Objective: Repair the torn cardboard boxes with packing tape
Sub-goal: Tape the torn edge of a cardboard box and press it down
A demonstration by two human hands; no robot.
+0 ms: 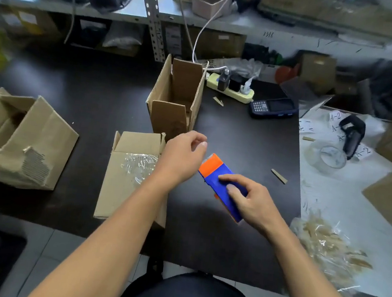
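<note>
Cluttered stockroom shelving runs along the far side, and in front of it a dark worktable [93,91] carries the job.

From the head view, three cardboard pieces sit on it: a flattened box [129,177] near the middle with a patch of crinkled clear tape on its top face, an upright open box [176,99] just beyond it, and a crushed box [18,141] at the left with a torn, peeled corner. A clear tape roll [326,157] lies well apart at the right, on white paper.

The right hand [250,202] grips a blue and orange cutter [220,183], fingers curled over its body. The left hand [184,156] hovers above the flattened box's far right corner, fingers loosely curled and holding nothing that I can see.

Judging from this, the step in hand is trimming or finishing the tape on the flattened box. The next move likely calls for setting the cutter aside and fetching the roll for the torn left box.
</note>
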